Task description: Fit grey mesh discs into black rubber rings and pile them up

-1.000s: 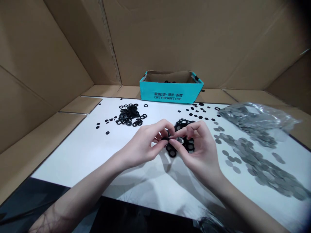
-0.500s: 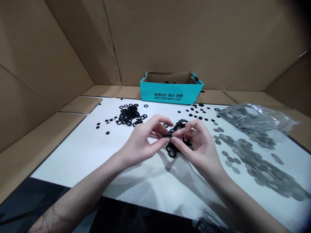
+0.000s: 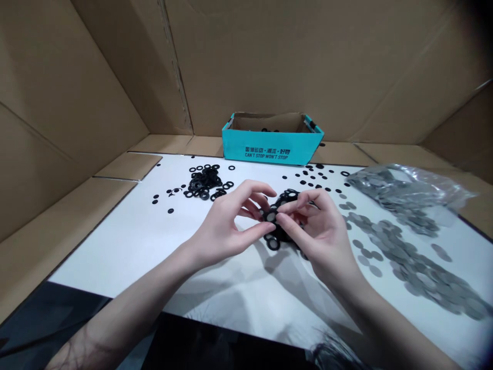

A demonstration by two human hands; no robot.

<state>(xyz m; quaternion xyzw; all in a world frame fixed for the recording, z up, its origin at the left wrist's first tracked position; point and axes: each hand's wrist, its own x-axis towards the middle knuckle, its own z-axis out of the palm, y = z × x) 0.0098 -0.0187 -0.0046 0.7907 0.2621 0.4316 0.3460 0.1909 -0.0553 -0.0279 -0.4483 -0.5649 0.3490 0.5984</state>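
My left hand (image 3: 227, 226) and my right hand (image 3: 321, 231) meet over the middle of the white table (image 3: 154, 241). Between their fingertips they pinch a small black ring with a grey disc in it (image 3: 271, 216). Right under the hands lies a heap of black rings fitted with grey discs (image 3: 283, 234). The fingers of both hands are curled in a pinch.
A pile of empty black rings (image 3: 206, 184) lies at the back left. Loose grey discs (image 3: 408, 257) spread along the right, next to a clear bag of discs (image 3: 404, 187). A teal cardboard box (image 3: 271, 139) stands at the back. Brown cardboard walls surround the table.
The hands have lifted a little and the held ring has turned so that its grey disc faces me. My right thumb has shifted onto it.
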